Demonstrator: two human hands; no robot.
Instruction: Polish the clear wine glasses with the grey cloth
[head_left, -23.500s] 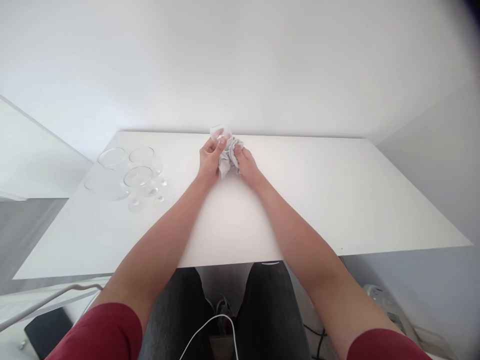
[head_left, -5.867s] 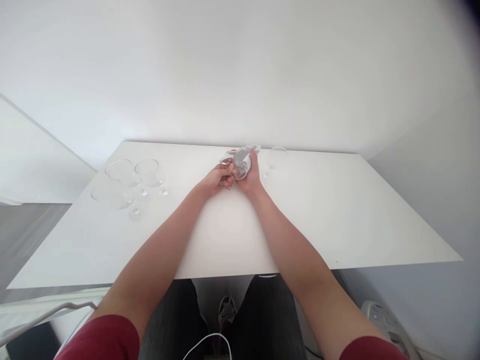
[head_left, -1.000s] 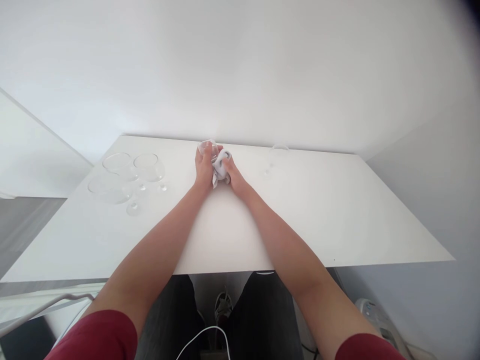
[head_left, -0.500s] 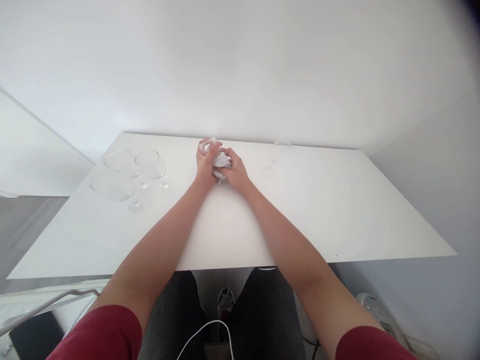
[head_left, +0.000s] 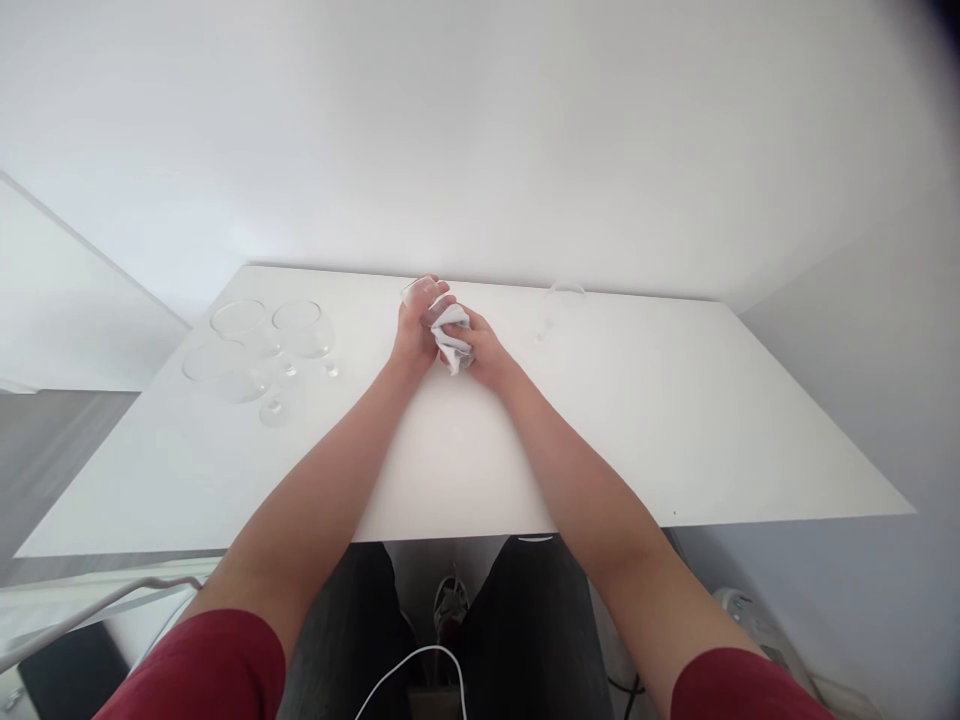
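Note:
Near the far edge of the white table [head_left: 480, 450], my left hand [head_left: 414, 325] is wrapped round a clear stemmed glass [head_left: 418, 291], whose rim shows above the fingers. My right hand [head_left: 484, 345] grips a crumpled white cloth [head_left: 453, 338] and presses it against the glass's lower part. The stem and foot are hidden by the cloth and fingers. To the left are three clear stemmed glasses: a front one [head_left: 225, 372], a back one [head_left: 240, 322] and a right one [head_left: 304, 332].
Another clear glass [head_left: 564, 300], faint against the white, is at the back right of the table. A white wall [head_left: 480, 140] rises behind the table. A white cable [head_left: 412, 655] loops below the front edge, over my legs.
My right hand has drawn slightly right and toward me with the cloth, which now sits lower. More of the glass in my left hand shows. The other glasses have not moved.

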